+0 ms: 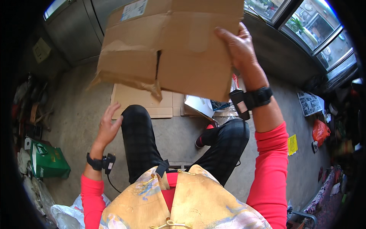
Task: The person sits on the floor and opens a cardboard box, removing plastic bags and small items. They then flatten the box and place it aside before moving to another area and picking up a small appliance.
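A flattened cardboard box [194, 57] is held up in front of me, its right edge gripped by my right hand [241, 47]. Loose brown packing tape [131, 81] hangs from its lower left flap, and a label with writing [134, 10] sticks near its top left. My left hand [109, 124] is apart from the box, beside my left knee, with its fingers spread and nothing in them. Below the raised box, another flat cardboard sheet [143, 110] lies on the floor, partly hidden. To its right are a white sheet [198, 104] and some clear plastic wrapping [228, 114].
A green bag [50, 160] stands on the left, with a white plastic bag [68, 213] at lower left. On the right lie a printed sheet [310, 103], a red plastic bag [320, 132] and a yellow paper [292, 145]. Windows [311, 25] line the upper right.
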Action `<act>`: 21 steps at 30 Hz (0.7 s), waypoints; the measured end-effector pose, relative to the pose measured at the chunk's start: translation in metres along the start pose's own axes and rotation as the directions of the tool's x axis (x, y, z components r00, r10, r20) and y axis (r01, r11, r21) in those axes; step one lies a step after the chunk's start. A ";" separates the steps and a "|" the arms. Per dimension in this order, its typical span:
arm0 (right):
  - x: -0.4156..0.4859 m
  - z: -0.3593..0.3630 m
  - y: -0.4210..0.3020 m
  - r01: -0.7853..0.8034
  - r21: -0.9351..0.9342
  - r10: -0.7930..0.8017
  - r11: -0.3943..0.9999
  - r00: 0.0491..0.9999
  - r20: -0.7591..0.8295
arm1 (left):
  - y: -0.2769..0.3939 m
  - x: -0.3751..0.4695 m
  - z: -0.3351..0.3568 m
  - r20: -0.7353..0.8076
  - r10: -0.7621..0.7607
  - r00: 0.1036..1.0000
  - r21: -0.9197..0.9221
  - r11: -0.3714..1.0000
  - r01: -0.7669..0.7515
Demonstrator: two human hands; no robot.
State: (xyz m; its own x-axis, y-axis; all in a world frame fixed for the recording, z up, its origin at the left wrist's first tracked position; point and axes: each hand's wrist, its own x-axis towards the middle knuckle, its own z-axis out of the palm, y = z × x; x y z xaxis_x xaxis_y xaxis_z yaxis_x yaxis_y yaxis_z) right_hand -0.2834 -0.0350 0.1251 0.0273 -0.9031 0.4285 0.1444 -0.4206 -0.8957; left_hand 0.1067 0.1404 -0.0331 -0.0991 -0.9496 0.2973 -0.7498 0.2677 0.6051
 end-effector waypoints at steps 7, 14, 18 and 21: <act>0.006 -0.060 -0.003 0.002 -0.215 -0.021 0.977 0.996 -0.087 | 0.019 0.081 0.029 0.345 -0.304 0.888 -0.663 0.591 0.460; 0.007 -0.124 0.041 -0.119 -0.129 0.100 0.985 0.985 -0.139 | 0.043 0.129 0.147 0.695 -0.317 0.645 -0.688 -0.035 0.724; 0.011 -0.175 0.062 -0.185 -0.036 0.181 0.982 0.980 -0.080 | 0.058 0.147 0.198 0.525 -0.183 0.832 -0.817 -0.382 0.431; 0.019 -0.212 0.080 -0.225 -0.055 0.222 0.973 0.973 -0.060 | 0.057 0.160 0.218 0.456 -0.196 0.868 -0.787 -0.545 0.290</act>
State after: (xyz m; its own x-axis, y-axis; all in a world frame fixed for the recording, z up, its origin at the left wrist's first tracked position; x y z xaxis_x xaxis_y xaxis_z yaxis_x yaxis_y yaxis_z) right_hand -0.4806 -0.1039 0.0369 -0.0003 -0.9775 0.2111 0.0798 -0.2104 -0.9743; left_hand -0.0945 -0.0314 -0.1126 -0.2372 -0.9513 -0.1967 0.8946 -0.2929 0.3376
